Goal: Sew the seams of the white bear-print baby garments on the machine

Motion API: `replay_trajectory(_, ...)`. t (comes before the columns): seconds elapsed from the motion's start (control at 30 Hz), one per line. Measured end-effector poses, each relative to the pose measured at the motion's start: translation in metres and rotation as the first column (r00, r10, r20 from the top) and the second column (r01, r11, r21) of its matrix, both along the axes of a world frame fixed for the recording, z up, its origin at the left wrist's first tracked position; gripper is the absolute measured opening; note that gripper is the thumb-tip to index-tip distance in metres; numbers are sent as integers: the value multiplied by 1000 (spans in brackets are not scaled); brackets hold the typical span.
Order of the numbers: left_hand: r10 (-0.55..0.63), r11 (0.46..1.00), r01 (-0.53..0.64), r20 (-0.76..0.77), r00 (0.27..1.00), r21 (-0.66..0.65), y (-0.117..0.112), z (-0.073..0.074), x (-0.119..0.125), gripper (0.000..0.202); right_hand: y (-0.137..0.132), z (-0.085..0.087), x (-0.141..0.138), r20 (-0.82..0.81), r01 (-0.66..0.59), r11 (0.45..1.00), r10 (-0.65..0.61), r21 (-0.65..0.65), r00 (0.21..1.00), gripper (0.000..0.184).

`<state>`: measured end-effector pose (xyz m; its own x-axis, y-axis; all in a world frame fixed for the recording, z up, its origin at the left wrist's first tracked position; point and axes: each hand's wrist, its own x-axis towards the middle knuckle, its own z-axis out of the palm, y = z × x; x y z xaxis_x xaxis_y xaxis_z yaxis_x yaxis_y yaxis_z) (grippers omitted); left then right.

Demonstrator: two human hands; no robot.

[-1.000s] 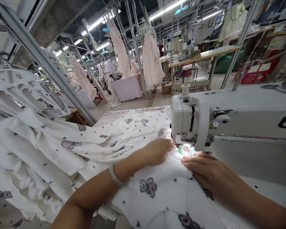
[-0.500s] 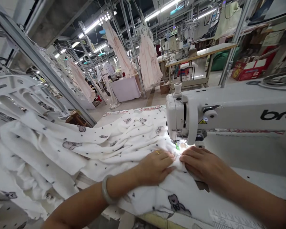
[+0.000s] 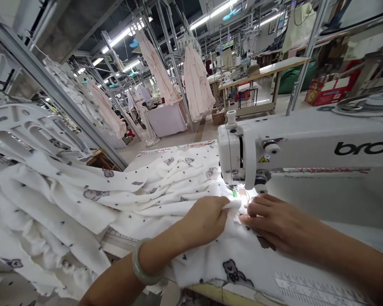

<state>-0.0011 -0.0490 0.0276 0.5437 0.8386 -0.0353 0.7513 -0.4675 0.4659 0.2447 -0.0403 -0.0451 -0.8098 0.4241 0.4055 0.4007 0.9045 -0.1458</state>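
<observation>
White fabric point(image 3: 166, 187) printed with grey bears and small dark marks lies gathered across the machine table, running up to the needle area. My left hand point(image 3: 207, 219), with a pale bangle on its wrist, pinches a raised fold of it just in front of the presser foot. Close by on the right, my right hand point(image 3: 271, 219) has its fingers curled together on the fabric's edge, below the sewing machine point(image 3: 234, 157). A lamp lights the needle spot brightly. The fingertips of both hands are partly hidden in the cloth.
White plastic hangers point(image 3: 35, 127) with more of the printed fabric hang at the left, beside a metal post point(image 3: 60, 89). Ruler markings point(image 3: 306, 284) run along the table's front right. Pink garments point(image 3: 196, 80) hang farther back, and a red box point(image 3: 327, 90) stands at the right.
My left hand has gone from lying flat on the fabric to pinching and lifting a fold. My right hand's fingers have shifted slightly on the cloth. The camera view has turned a little.
</observation>
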Motion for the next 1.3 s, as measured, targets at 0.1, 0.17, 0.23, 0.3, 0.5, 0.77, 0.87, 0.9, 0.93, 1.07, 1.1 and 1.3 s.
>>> replay_trajectory(0.1, 33, 998, -28, -100, 994, 49, -5, -2, 3, 16, -6, 9, 1, 47, -20, 975, 31, -220, 998, 24)
replay_trajectory(0.17, 31, 995, -19, -133, 991, 94, -7, -6, 6, 18, -8, 12, 1, 55, -27, 962, 44, -272, 998, 28)
replay_trajectory(0.23, 44, 990, -27, -124, 991, 138, -7, -15, 11, 15, -10, 12, 1, 58, -26, 957, 44, -290, 997, 30)
replay_trajectory(0.3, 78, 983, -64, -78, 994, 175, -5, -29, 15, 4, -10, 11, 1, 47, -25, 951, 41, -308, 998, 32)
replay_trajectory(0.5, 13, 922, -25, 36, 999, 386, 10, -68, 8, 26, -12, 10, -1, 28, -23, 954, 33, -300, 999, 34)
replay_trajectory(0.77, -274, 695, 343, -208, 939, 633, 21, -67, -7, 11, -15, 6, -1, 15, -9, 968, 14, -252, 1000, 29)
replay_trajectory(0.87, -221, 636, 345, -266, 938, 690, 13, -67, -6, 17, -14, 4, -3, -15, 4, 980, -8, -200, 1000, 30)
replay_trajectory(0.9, -202, 619, 326, -257, 945, 715, 11, -67, -5, 18, -13, 4, -3, -34, 9, 986, -15, -167, 999, 31)
replay_trajectory(0.93, -186, 603, 303, -240, 953, 738, 9, -66, -4, 19, -12, 4, -4, -60, 13, 993, -20, -119, 998, 31)
replay_trajectory(1.07, -166, 553, 275, -219, 962, 787, 4, -63, -3, 23, -8, 2, -5, -135, 77, 995, -68, 62, 988, 35)
replay_trajectory(1.1, -172, 547, 286, -228, 958, 787, 4, -62, -3, 23, -7, 2, -5, -122, 86, 994, -78, 65, 989, 37)
replay_trajectory(1.3, -300, 622, 351, -201, 933, 700, 8, -59, -3, 20, -5, 0, -4, -30, 76, 997, -75, 16, 997, 41)
